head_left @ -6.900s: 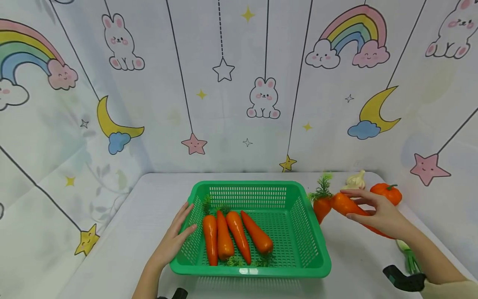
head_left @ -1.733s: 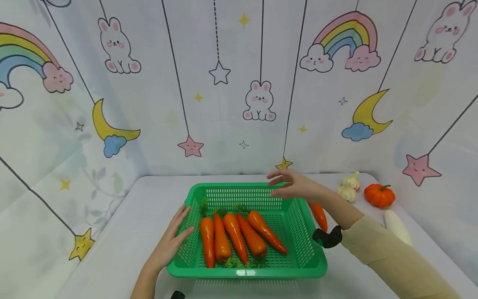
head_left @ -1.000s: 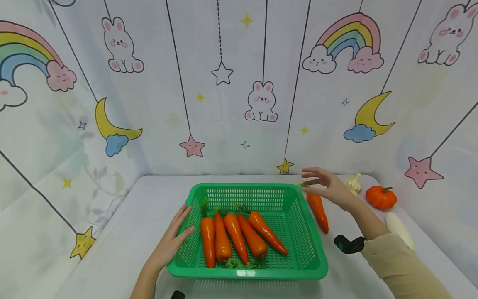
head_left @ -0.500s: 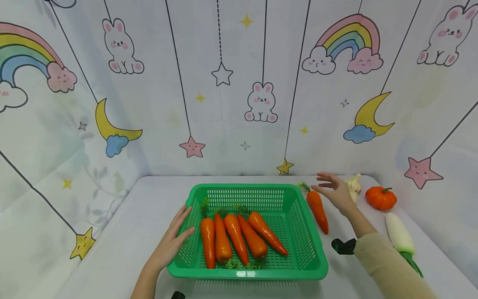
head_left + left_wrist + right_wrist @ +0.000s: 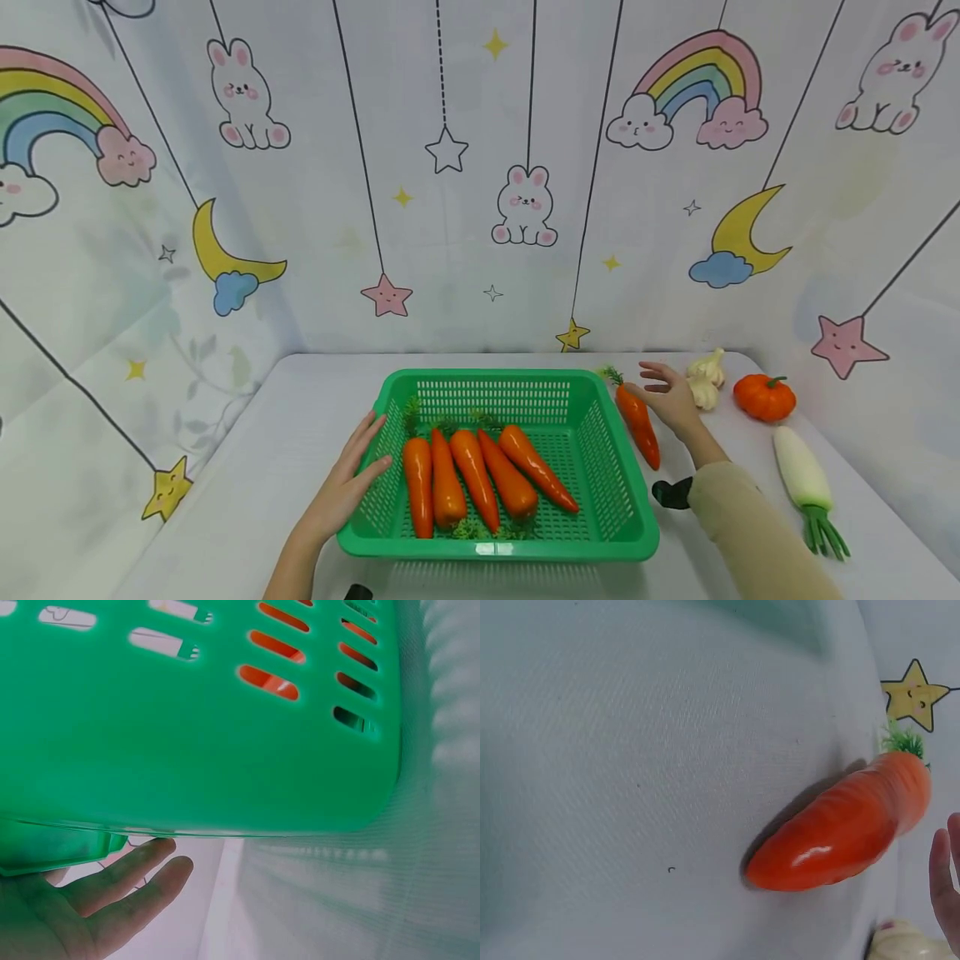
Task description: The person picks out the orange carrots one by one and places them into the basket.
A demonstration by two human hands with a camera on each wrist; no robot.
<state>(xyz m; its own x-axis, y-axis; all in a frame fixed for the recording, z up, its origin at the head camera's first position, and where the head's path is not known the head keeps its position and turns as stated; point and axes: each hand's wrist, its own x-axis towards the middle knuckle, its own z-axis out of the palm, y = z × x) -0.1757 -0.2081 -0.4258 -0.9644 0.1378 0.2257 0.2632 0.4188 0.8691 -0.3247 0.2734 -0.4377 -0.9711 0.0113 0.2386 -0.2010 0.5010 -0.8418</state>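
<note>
My left hand (image 5: 341,483) rests with straight fingers on the left side of the green plastic basket (image 5: 495,547); the left wrist view shows its fingertips (image 5: 171,874) at the rim. Several orange carrots (image 5: 472,471) with green tops lie side by side in the basket. Outside, right of the basket, one more carrot (image 5: 639,425) lies on the table, its leafy top toward the back. My right hand (image 5: 671,404) hovers by the thick end of this carrot, fingers spread and loosely bent, holding nothing. In the right wrist view, only fingers (image 5: 941,874) show beside that carrot (image 5: 832,832).
Garlic bulbs (image 5: 705,379) sit behind and right of my right hand. Farther right are an orange pumpkin (image 5: 763,398) and a white radish (image 5: 802,467) with green stalks. A patterned curtain (image 5: 450,208) hangs behind the white table (image 5: 247,467).
Earliest, my right hand held a carrot right of the basket; that carrot now lies inside. Since then the hand has moved from the back rim rightward and down beside the loose carrot. My left hand stayed put.
</note>
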